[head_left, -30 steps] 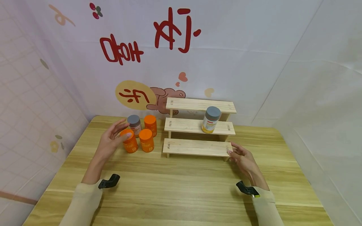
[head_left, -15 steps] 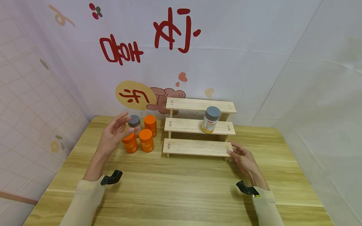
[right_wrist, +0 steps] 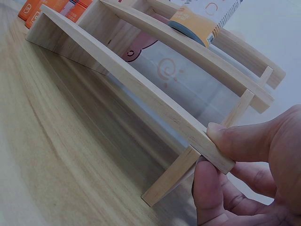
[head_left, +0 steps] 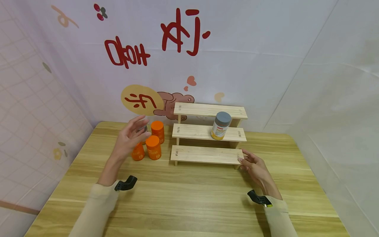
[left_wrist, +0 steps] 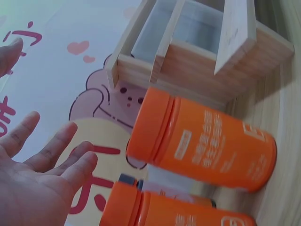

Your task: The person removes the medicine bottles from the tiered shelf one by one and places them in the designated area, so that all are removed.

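Note:
My left hand (head_left: 128,141) hovers over the bottle group at the left, fingers spread and holding nothing. Below it stands an orange bottle (head_left: 138,154), partly covered by the hand. Two more orange bottles, one in front (head_left: 153,149) and one behind (head_left: 158,132), stand just to its right. A grey-lidded bottle (head_left: 144,129) is mostly hidden behind the fingers. With thumb and fingers, my right hand (head_left: 254,168) pinches the right end of the lowest board of a three-tier wooden shelf (head_left: 204,154). On its middle board stands another grey-lidded bottle (head_left: 220,129), with a white and yellow label.
The shelf and bottles stand near the back of the wood-grain table (head_left: 183,200). Close behind them hangs a white printed backdrop (head_left: 251,72), which also closes off both sides. Black camera mounts (head_left: 126,183) sit at both wrists.
My left hand has lifted away from the front-left orange bottle and moved right and back, now covering most of the grey-lidded one. The right hand keeps its pinch on the shelf.

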Available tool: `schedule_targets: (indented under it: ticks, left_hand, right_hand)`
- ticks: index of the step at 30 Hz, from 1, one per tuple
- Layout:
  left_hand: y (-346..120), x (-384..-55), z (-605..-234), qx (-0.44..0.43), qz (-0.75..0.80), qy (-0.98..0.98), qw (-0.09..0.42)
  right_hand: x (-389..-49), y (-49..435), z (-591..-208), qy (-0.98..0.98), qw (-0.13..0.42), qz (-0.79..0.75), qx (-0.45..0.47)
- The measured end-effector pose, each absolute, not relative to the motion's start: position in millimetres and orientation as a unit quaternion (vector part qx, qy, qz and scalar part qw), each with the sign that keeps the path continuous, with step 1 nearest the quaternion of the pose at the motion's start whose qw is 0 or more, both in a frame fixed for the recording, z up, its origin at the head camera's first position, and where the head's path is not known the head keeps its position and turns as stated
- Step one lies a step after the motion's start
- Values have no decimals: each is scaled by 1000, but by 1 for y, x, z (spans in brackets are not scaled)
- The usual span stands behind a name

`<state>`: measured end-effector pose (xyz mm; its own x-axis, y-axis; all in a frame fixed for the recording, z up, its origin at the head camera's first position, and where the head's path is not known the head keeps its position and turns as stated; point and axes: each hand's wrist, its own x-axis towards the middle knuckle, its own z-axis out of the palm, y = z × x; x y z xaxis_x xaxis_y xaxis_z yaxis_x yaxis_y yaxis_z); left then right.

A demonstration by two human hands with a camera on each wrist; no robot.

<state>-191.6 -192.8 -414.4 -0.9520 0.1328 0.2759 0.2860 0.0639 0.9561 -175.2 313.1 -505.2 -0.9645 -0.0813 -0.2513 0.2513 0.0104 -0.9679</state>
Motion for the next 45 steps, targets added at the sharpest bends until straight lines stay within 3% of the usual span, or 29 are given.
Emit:
schedule_targets:
  ticks: [45]
  left_hand:
    - [-73, -214, -419, -240, -712, -659, -37]
  right_hand:
    - [-176, 314, -507, 700, 115, -702, 62]
